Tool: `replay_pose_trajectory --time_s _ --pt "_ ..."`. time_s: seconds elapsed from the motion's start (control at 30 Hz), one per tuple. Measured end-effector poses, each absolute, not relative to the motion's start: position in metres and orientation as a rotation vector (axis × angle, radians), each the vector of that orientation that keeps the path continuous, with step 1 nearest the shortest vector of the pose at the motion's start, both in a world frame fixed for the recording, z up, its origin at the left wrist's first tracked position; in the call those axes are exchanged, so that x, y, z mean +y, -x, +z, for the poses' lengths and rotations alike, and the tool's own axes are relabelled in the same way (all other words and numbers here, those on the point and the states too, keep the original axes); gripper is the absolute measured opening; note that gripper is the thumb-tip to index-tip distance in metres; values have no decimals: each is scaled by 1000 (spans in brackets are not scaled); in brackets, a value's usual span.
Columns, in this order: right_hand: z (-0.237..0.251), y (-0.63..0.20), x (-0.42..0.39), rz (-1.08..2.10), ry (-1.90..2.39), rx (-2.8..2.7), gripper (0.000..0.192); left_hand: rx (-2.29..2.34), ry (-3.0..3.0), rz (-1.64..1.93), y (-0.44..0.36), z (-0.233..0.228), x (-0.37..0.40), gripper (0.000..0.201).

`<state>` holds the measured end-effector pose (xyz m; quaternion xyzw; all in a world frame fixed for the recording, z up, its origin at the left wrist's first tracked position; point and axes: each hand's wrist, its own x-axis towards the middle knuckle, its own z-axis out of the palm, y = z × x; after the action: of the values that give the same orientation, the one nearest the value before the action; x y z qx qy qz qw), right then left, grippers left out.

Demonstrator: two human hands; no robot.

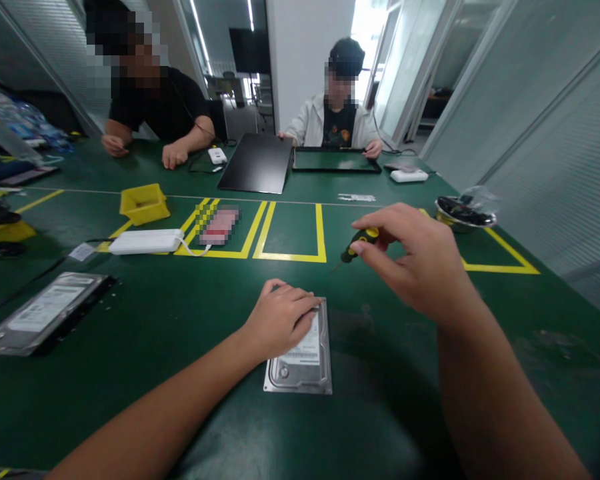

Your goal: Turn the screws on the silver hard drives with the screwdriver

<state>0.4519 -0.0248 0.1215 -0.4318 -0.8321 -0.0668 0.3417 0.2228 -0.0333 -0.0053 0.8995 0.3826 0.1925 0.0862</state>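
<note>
A silver hard drive (307,357) with a white label lies flat on the green table in front of me. My left hand (283,320) holds it from above, with its fingers bent over the upper part and hiding much of the label. Up and to the right, my right hand (413,257) pinches the short black-and-yellow handle of a screwdriver (357,245) between thumb and fingers. The thin shaft slants down to the left, in the air and apart from the drive.
Another hard drive (50,310) lies at the left on a dark mat. Behind are a yellow bin (144,203), a white power bank (146,241) with a cable, and a bowl of dark parts (465,212). Two people sit opposite, one with a dark panel (257,163) and a black frame (336,170).
</note>
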Motion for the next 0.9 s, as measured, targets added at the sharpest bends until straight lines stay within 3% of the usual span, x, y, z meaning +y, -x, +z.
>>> replay_pose_trajectory --time_s 0.63,0.9 --pt "32 -463 44 46 1473 -2115 7 1138 -2657 559 -223 -3 -35 31" --pt "20 -464 40 135 1591 -2339 33 1166 -2706 453 -224 4 -46 57"
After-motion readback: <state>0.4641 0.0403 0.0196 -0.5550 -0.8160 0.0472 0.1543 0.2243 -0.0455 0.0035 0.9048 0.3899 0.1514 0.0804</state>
